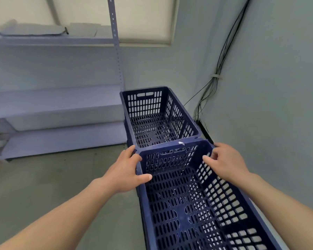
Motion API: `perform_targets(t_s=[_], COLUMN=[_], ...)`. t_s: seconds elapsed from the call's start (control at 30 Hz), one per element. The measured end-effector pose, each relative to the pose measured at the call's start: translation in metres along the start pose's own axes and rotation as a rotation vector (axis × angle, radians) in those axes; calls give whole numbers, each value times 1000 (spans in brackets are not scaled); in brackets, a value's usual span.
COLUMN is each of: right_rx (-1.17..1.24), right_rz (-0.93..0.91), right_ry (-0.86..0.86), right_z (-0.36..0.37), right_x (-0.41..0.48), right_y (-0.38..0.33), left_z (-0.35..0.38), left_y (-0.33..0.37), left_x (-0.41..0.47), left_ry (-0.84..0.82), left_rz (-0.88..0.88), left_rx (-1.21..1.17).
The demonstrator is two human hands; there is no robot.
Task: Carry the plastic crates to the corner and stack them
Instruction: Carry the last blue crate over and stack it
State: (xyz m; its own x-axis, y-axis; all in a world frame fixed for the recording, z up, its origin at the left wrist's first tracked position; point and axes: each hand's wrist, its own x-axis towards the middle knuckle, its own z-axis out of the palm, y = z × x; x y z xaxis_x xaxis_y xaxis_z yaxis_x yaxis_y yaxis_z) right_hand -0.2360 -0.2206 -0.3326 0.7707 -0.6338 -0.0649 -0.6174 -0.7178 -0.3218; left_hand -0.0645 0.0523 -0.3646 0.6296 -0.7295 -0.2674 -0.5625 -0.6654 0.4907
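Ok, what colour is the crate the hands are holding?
Dark navy blue. The held crate shows it clearly in the head view, slotted all over.

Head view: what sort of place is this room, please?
Most likely a storeroom. A metal shelf rack lines the wall, a far crate and a near crate, both blue plastic, are by the corner, and loose cables hang down the right wall.

The near dark blue slotted plastic crate [179,213] runs off the bottom edge, so its closer end isn't in shot, and it blocks the lower front of the far dark blue slotted plastic crate [145,103]. The left hand [123,172] and right hand [226,165] cover the bits of rim they grip, and both forearms get cropped. The pale flat stuff [31,31] atop the grey metal shelf unit [61,41] is too blurry to identify.
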Motion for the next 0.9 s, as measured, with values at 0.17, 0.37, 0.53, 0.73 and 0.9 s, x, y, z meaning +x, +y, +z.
perform_targets(t_s=[0.17,0.37,0.53,0.73,0.9], right_rx=[83,147,156,100,111], right_rz=[-142,-255,-263,-267,-96], right_ry=[-94,-161,-172,-179,-276], right_z=[7,18,27,60,88], right_x=[41,91,134,187,220], right_y=[16,43,51,47,35], left_z=[3,19,25,27,26], left_y=[16,47,46,29,12], left_x=[0,6,44,103,147], left_ry=[106,186,266,382,325], left_rz=[-104,-245,-366,-466,-574], left_rx=[-26,-68,-131,-220,-323])
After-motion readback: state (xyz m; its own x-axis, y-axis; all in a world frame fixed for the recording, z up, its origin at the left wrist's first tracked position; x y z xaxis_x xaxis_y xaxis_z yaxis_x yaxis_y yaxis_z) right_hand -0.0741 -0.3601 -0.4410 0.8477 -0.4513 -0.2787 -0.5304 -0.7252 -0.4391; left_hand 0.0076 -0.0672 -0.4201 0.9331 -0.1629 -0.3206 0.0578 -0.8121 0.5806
